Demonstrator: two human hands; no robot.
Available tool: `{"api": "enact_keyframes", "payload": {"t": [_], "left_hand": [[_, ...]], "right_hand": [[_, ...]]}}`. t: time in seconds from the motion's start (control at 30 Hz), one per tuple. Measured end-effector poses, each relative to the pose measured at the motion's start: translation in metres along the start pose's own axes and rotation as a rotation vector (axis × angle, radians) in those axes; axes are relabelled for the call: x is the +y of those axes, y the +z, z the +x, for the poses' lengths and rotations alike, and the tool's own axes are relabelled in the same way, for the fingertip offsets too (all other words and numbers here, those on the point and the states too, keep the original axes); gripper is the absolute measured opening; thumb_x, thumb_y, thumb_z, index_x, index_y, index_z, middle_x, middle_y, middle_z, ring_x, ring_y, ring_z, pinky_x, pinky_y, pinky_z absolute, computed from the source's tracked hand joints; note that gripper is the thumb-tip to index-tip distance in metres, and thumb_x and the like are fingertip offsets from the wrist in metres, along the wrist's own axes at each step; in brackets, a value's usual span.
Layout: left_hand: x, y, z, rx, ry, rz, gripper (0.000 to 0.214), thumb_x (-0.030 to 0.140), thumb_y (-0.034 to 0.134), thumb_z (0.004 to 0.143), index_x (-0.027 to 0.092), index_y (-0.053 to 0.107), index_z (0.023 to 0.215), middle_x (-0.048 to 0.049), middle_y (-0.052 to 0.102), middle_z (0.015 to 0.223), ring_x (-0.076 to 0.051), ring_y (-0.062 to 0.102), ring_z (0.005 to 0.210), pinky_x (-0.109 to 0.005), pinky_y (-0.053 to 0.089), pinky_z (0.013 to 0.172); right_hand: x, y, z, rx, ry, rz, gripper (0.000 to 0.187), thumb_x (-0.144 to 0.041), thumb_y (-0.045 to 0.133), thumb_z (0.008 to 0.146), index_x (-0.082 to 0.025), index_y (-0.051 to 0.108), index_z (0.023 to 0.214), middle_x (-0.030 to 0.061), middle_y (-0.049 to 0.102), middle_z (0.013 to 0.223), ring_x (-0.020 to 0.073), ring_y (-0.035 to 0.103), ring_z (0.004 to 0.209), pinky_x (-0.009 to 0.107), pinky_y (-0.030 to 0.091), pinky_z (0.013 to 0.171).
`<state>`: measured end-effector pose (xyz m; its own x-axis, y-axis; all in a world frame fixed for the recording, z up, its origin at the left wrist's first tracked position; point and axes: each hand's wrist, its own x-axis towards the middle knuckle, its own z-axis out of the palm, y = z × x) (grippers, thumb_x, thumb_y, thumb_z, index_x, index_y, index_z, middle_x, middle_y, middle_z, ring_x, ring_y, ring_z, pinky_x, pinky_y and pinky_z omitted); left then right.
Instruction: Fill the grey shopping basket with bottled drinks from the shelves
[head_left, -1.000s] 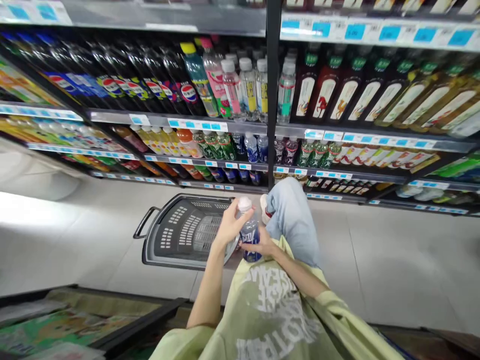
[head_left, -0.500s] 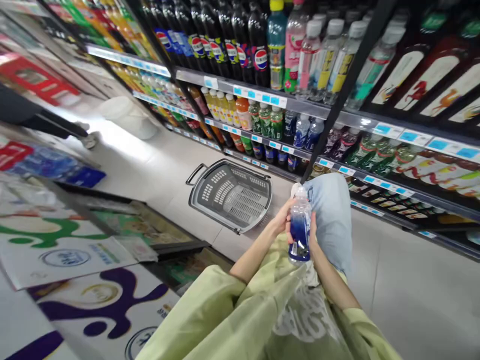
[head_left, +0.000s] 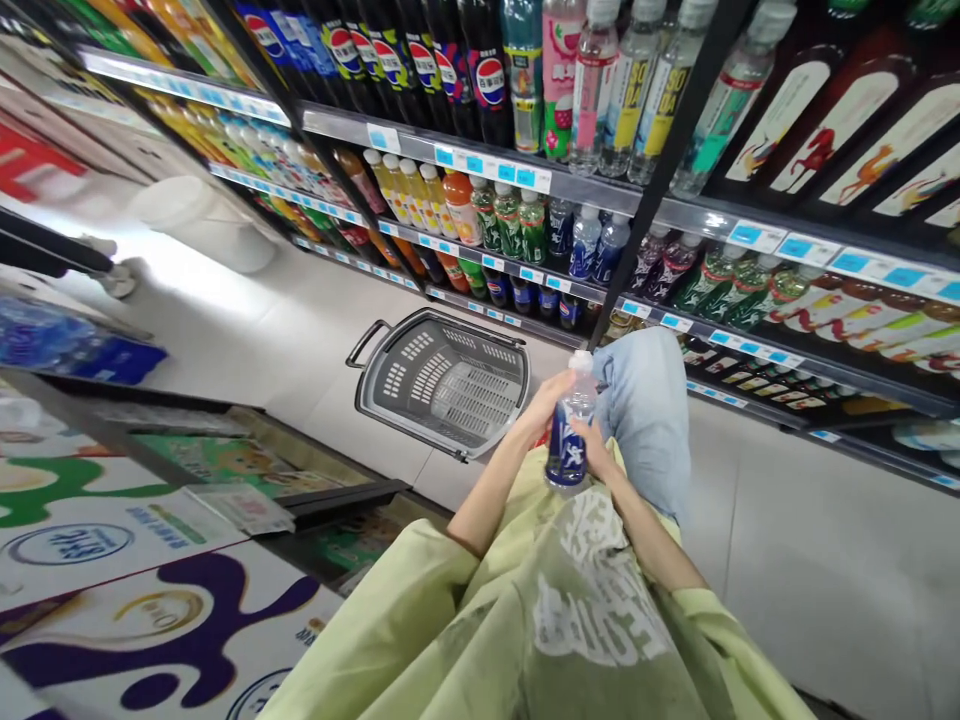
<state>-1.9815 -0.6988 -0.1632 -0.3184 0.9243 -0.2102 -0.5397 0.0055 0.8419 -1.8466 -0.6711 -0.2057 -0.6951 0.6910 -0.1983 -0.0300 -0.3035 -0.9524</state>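
A clear drink bottle (head_left: 571,452) with a dark blue label and a white cap is held in front of my body, cap end pointing away from me. My left hand (head_left: 552,394) grips its left side near the shoulder, fingers closed. From the other side my right hand (head_left: 595,448) clasps the bottle, its thumb lying across the label. White lettering and a figure show on the label's upward side. Just left of my hands, a grey shopping basket (head_left: 480,388) stands on the floor with its handle toward the far left.
Shelves of bottled drinks (head_left: 487,90) run across the front and right. Stacked cartons (head_left: 172,620) lie at lower left beside a dark display rack (head_left: 337,500). A white bucket (head_left: 217,240) stands on the floor farther off, near another person's shoe (head_left: 118,280).
The bottle has turned in my hands, bringing the label's white print upward. My right thumb has come over onto the label. The view has shifted, so shelves and basket sit farther left.
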Motion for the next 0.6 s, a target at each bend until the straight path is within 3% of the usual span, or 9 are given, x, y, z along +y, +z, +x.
{"api": "enact_keyframes", "payload": {"t": [0.13, 0.23, 0.37, 0.47, 0.6], "left_hand": [[0.023, -0.005, -0.003, -0.002, 0.056, 0.13, 0.067, 0.066, 0.092, 0.068, 0.012, 0.083, 0.105, -0.0127, 0.083, 0.105, -0.023, 0.075, 0.09, -0.031, 0.057, 0.083], [0.033, -0.008, -0.003, -0.005, 0.068, 0.22, 0.064, 0.066, 0.091, 0.07, 0.012, 0.083, 0.103, -0.0118, 0.082, 0.103, -0.023, 0.073, 0.089, -0.031, 0.056, 0.083], [0.043, -0.014, -0.007, -0.001, 0.119, 0.365, 0.053, 0.059, 0.092, 0.07, 0.013, 0.08, 0.094, -0.0072, 0.077, 0.092, -0.019, 0.068, 0.084, -0.029, 0.052, 0.079], [0.06, -0.024, -0.018, 0.095, 0.23, 0.537, 0.04, 0.051, 0.088, 0.076, 0.015, 0.076, 0.088, -0.0034, 0.069, 0.088, -0.016, 0.062, 0.081, -0.026, 0.049, 0.075], [0.087, -0.046, -0.036, 0.305, 0.353, 0.808, 0.03, 0.045, 0.084, 0.08, 0.018, 0.074, 0.089, -0.0019, 0.063, 0.089, -0.015, 0.057, 0.078, -0.025, 0.045, 0.069]], "right_hand": [[0.004, 0.01, 0.005, 0.079, -0.218, -0.231, 0.076, -0.052, 0.087, 0.075, -0.019, 0.06, 0.138, 0.0124, 0.075, 0.128, 0.0311, 0.07, 0.123, 0.045, 0.055, 0.112], [0.005, 0.013, 0.007, 0.069, -0.273, -0.299, 0.079, -0.051, 0.085, 0.08, -0.017, 0.054, 0.145, 0.0158, 0.071, 0.137, 0.0312, 0.069, 0.125, 0.046, 0.054, 0.113], [0.006, 0.013, 0.002, 0.023, -0.254, -0.29, 0.07, -0.051, 0.084, 0.083, -0.018, 0.058, 0.139, 0.0127, 0.075, 0.129, 0.0304, 0.072, 0.12, 0.044, 0.057, 0.108], [0.011, 0.011, 0.001, -0.048, -0.237, -0.291, 0.065, -0.049, 0.083, 0.085, -0.02, 0.06, 0.138, 0.0109, 0.077, 0.127, 0.0295, 0.074, 0.115, 0.044, 0.059, 0.105], [0.017, 0.007, 0.01, -0.064, -0.232, -0.388, 0.064, -0.042, 0.082, 0.085, -0.021, 0.062, 0.142, 0.0139, 0.074, 0.139, 0.0317, 0.071, 0.128, 0.049, 0.055, 0.113]]}}
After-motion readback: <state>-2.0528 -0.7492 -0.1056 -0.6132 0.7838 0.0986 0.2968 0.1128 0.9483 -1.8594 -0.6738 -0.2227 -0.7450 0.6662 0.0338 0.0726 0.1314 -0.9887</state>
